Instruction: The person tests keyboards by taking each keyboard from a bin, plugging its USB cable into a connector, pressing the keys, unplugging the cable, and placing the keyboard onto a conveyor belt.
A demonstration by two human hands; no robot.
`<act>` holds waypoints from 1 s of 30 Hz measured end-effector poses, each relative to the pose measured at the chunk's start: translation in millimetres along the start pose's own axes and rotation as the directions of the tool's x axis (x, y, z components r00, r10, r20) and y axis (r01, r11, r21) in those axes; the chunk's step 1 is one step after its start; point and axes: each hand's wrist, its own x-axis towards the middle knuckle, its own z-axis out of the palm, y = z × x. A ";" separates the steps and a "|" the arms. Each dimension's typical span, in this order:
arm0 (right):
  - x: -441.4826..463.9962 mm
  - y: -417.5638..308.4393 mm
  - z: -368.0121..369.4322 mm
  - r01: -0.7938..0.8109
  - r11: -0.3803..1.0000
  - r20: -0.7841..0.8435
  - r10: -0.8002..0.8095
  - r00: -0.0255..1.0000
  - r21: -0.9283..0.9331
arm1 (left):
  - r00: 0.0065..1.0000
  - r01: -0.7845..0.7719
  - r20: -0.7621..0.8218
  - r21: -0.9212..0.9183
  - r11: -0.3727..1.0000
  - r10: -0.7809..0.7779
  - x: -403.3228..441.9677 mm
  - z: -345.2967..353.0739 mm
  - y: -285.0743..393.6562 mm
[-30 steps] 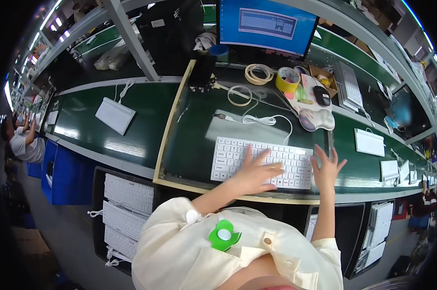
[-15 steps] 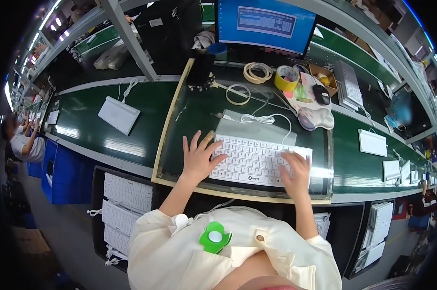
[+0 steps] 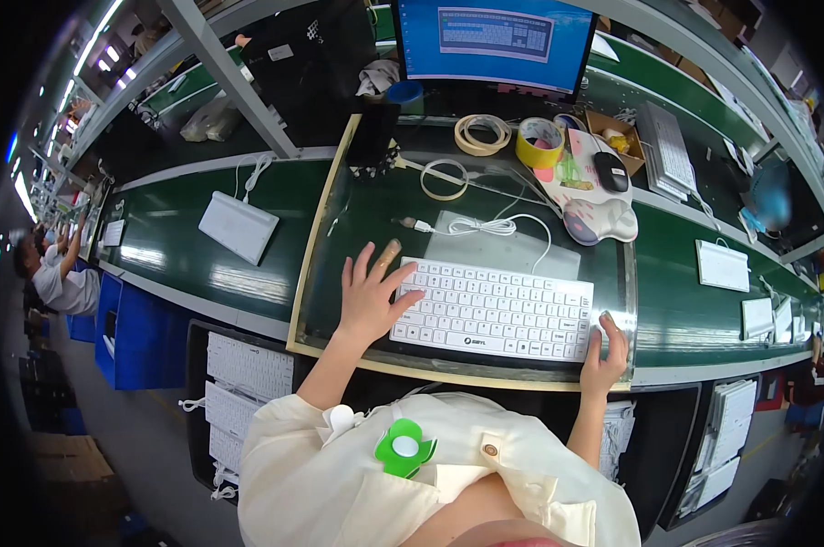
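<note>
A white keyboard [image 3: 494,310] lies on the glass-topped work board in front of me. My left hand [image 3: 371,294] has its fingers spread at the keyboard's left end, thumb and fingertips over the leftmost keys. At the right end, my right hand [image 3: 606,354] rests with its thumb by the edge and its fingers slightly bent, holding nothing. The keyboard's coiled white cable [image 3: 485,226] lies behind it and reaches a plug at the left. On the monitor [image 3: 494,41] a keyboard layout window is displayed, with some keys in blue.
Tape rolls [image 3: 539,143], a black mouse [image 3: 611,171] and a wrist-rest pad [image 3: 599,221] sit behind the keyboard. Other white keyboards lie left [image 3: 238,227] and right [image 3: 723,265]. A person [image 3: 62,278] is at the far left.
My left hand moved from the middle keys to the keyboard's left end. My right hand went over the right-hand keys, then out to the right edge. More keys turned blue on the monitor.
</note>
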 end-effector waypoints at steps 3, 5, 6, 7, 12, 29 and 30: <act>1.2 2.5 -0.4 -0.045 0.998 -0.011 0.046 0.999 0.052 | 0.999 -0.017 -0.028 0.046 0.999 0.018 -0.4 2.0 -2.2; 2.2 2.9 -0.2 -0.058 0.996 -0.019 0.060 0.998 0.073 | 0.998 -0.021 -0.058 0.012 1.000 0.021 -0.4 0.4 -0.2; 2.7 2.4 -0.7 -0.058 0.995 -0.019 0.060 0.998 0.078 | 0.997 -0.024 -0.073 -0.006 1.000 0.023 -0.5 0.1 0.8; 2.7 2.0 -1.0 -0.058 0.995 -0.019 0.060 0.998 0.081 | 0.998 -0.032 -0.049 0.042 0.999 0.034 -1.2 1.1 0.7; 2.0 4.3 0.6 -0.109 0.985 -0.043 0.115 0.992 0.135 | 0.997 -0.018 -0.068 0.002 1.000 0.018 -4.7 6.7 0.2; 30.3 -133.7 100.0 0.451 0.870 0.723 -0.440 0.532 0.197 | 0.991 -0.038 -0.132 -0.039 0.999 0.033 22.5 -2.8 -4.1; 33.7 -121.1 83.4 0.426 0.895 0.720 -0.380 0.581 0.128 | 0.988 -0.051 -0.147 -0.082 0.995 0.038 25.7 -0.3 0.0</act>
